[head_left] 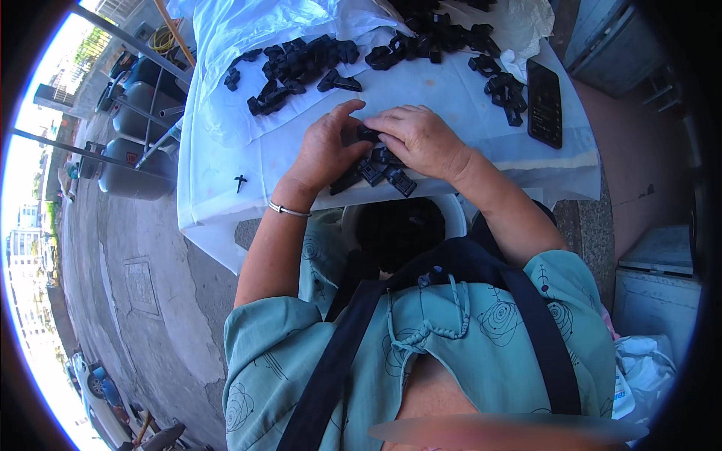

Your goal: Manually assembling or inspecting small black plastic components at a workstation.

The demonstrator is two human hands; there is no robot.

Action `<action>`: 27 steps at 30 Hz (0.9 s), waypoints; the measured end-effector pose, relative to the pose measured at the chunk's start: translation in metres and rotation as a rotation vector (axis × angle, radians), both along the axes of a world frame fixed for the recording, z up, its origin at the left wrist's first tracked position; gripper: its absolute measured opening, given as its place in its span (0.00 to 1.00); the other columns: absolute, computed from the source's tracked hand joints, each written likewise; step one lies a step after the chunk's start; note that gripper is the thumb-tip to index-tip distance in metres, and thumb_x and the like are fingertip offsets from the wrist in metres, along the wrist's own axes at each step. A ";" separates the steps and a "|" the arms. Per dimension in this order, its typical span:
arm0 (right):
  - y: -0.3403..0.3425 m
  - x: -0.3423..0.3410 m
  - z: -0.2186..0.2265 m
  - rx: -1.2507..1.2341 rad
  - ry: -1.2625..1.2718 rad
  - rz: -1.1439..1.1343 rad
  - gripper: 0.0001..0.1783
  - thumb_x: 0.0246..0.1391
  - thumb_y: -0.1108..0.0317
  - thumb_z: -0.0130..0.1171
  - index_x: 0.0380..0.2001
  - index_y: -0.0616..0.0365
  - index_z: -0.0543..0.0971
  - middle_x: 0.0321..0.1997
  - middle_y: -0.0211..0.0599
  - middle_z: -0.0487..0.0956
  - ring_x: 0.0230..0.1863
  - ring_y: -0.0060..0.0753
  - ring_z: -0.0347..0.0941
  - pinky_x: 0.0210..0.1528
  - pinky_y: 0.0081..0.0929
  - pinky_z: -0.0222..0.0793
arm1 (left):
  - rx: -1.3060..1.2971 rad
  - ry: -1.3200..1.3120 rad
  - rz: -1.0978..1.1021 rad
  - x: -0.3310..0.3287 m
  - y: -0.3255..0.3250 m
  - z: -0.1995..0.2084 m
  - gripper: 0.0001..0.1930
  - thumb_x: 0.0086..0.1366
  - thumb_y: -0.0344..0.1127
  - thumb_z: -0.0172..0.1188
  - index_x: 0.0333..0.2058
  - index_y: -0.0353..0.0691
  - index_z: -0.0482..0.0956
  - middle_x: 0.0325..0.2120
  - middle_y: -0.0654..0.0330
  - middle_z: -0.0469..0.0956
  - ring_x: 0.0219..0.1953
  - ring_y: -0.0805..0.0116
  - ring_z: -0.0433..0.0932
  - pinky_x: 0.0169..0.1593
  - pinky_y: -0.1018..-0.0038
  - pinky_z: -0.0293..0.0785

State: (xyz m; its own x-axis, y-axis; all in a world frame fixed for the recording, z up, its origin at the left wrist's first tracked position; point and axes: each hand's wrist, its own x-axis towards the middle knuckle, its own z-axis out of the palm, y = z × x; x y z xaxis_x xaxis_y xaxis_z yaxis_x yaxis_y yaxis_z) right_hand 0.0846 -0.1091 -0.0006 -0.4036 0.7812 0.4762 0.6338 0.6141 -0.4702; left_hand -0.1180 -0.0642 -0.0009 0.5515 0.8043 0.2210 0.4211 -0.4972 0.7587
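R hand (421, 135) has a sm. black part (368, 134) pinched btwn thumb & fingertips, just above the near half of the table. Only a bit of the part shows; visible bit runs approx. L-R, dipping slightly to the R, but its full long axis & which end is the front can't be told, as fingers hide the rest. It sits under the R fingertips, to the L of the R thumb, w/ the L thumb just beside its lower side.

L hand (327, 146) is curved in a C, index & thumb apart, opening toward the part; can't tell if it grips or touches it.

Loose black pieces (399, 182) lie just below the hands nr the table edge, the rightmost one slanting down to the R. Black pile (308, 60) is farther back on the white cover (210, 203); phone (544, 105) at far R, long axis roughly up-down; sm. black cross-shaped bit (241, 182) off to the L.
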 end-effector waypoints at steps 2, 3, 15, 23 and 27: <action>-0.008 -0.003 0.007 0.008 -0.156 -0.039 0.20 0.53 0.71 0.57 0.50 0.53 0.76 0.47 0.39 0.78 0.51 0.40 0.73 0.52 0.36 0.65 | -0.010 -0.009 -0.001 -0.002 -0.002 0.000 0.32 0.47 0.27 0.69 0.53 0.42 0.69 0.35 0.55 0.80 0.37 0.61 0.80 0.43 0.70 0.77; -0.011 -0.004 0.006 0.009 -0.156 -0.039 0.20 0.53 0.71 0.57 0.50 0.53 0.76 0.47 0.39 0.78 0.51 0.40 0.73 0.52 0.36 0.65 | -0.021 -0.018 -0.002 -0.003 -0.002 0.000 0.32 0.47 0.28 0.69 0.53 0.42 0.69 0.36 0.55 0.80 0.36 0.61 0.80 0.42 0.70 0.77; 0.005 0.046 0.019 0.215 -0.309 -0.519 0.21 0.56 0.63 0.52 0.53 0.54 0.74 0.56 0.42 0.72 0.58 0.46 0.66 0.56 0.43 0.61 | 0.523 0.385 0.281 0.005 0.053 -0.008 0.28 0.55 0.43 0.63 0.55 0.48 0.71 0.56 0.46 0.65 0.55 0.43 0.67 0.58 0.59 0.65; 0.036 0.078 -0.020 0.087 -0.323 -0.583 0.21 0.53 0.71 0.54 0.53 0.55 0.73 0.58 0.48 0.69 0.58 0.50 0.65 0.61 0.38 0.60 | 0.489 0.193 0.080 0.022 0.025 -0.014 0.18 0.53 0.35 0.63 0.44 0.43 0.78 0.54 0.46 0.67 0.54 0.46 0.68 0.57 0.58 0.66; 0.030 0.061 -0.011 0.119 -0.027 -0.334 0.18 0.56 0.70 0.53 0.51 0.57 0.75 0.56 0.46 0.71 0.53 0.46 0.70 0.56 0.37 0.66 | 0.567 0.123 0.057 0.018 0.016 -0.007 0.19 0.51 0.30 0.63 0.44 0.42 0.77 0.52 0.47 0.68 0.52 0.47 0.70 0.53 0.61 0.70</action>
